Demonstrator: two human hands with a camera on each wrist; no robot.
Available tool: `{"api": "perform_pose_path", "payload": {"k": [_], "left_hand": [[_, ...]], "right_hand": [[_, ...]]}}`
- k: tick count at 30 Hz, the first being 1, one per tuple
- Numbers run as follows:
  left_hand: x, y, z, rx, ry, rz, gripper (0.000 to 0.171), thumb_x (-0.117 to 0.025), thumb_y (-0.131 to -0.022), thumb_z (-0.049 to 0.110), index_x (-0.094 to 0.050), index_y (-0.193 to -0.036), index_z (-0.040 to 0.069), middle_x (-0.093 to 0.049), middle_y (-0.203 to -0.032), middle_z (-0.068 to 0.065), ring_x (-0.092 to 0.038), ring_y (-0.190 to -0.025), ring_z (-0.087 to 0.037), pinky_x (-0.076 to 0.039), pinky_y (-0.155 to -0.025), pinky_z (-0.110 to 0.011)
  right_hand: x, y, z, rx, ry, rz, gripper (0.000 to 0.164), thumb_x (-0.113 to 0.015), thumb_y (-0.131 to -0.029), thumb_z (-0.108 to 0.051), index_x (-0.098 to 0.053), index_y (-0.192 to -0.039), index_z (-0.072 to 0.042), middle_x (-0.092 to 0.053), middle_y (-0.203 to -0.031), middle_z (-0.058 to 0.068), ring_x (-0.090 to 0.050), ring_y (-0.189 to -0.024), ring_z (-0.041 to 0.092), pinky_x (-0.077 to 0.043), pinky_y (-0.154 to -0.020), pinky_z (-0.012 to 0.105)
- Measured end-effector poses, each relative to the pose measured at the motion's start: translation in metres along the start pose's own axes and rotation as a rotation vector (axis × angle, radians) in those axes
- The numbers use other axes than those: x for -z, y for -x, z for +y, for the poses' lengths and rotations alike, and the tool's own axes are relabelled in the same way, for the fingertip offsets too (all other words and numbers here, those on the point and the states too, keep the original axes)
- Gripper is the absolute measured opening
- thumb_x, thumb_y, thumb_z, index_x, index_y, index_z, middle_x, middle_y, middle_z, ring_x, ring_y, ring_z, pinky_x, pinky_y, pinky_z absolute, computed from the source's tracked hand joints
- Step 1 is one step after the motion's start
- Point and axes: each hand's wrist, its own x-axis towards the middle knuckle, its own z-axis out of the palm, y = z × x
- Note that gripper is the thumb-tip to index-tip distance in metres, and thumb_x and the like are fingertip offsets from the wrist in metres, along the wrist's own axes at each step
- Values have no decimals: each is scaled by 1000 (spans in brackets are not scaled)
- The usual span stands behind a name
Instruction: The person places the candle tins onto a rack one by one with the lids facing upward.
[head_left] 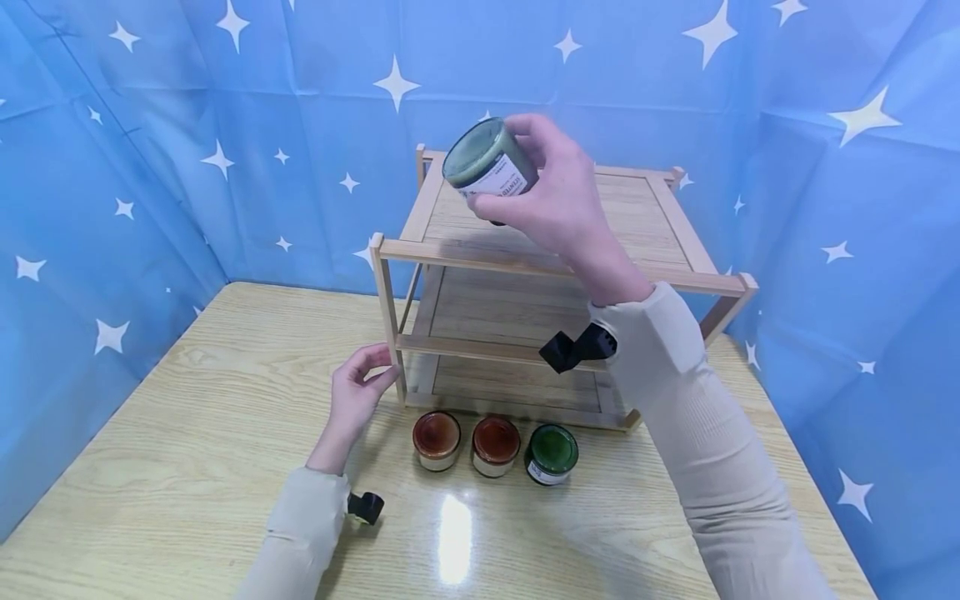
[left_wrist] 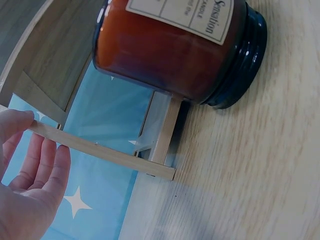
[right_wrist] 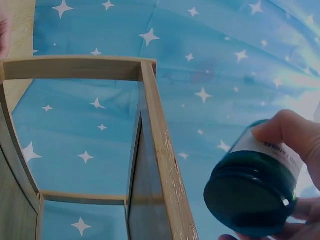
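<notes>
Right grip [head_left: 553, 190] is clamped on the held green candle jar [head_left: 489, 157], thumb on the label side, fingers round the far side. Jar is tilted, up over the left part of the rack's top shelf [head_left: 630, 208]; looks clear of the boards, though the downward head view makes the gap hard to judge. Left grip [head_left: 360, 390] pinches the left front post [head_left: 386, 304] of the wooden rack [head_left: 480, 257], thumb and fingers on opposite sides. On the desk [head_left: 187, 433], just in front of the rack: two reddish-brown jars [head_left: 437, 436] [head_left: 496, 441] and another green jar [head_left: 552, 450], in a row, apart.

Doing it well, my judgement: keep the jar's base above the front rail, level the tilt before any contact with wood, and lower slowly so the glass meets the boards flat. Thumb pressure should stay firm; smooth glass could slip. Left pinch should steady the post without pulling, since the rack seems light. Watch the right sleeve [head_left: 697, 417] against the front rail.
</notes>
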Motion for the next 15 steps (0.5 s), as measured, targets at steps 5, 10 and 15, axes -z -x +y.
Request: {"api": "perform_pose_path", "payload": {"k": [5,10,15], "left_hand": [[0,0,0,0,5,1,30,-61,-78,-20,-57,-107,-15,-64,-85,13,-61,-85,-4,-54,-78,-19],[0,0,-1,-1,10,0,30,-61,-78,-20,-57,-107,-15,-64,-85,13,-61,-85,-4,-54,-79,-19],[0,0,-1,0,25,0,30,-61,-77,-20,-57,-107,-16,-64,-85,11,-61,-84,-5,-54,-79,-19]], "right_hand": [[-1,-3,1,-11,-2,-45,61,-77,-68,-8,-55,-125,-10,-61,-117,6,-57,-90,18,-54,-70,27],[-1,-5,2,-14,27,-52,59,-77,-68,-9,-51,-120,-7,-61,-111,7,-57,-86,18,-53,-68,25],[-1,-6,5,-22,31,-44,55,-77,-68,-8,-49,-115,-6,-61,-110,7,-57,-86,17,-51,-70,25]]}}
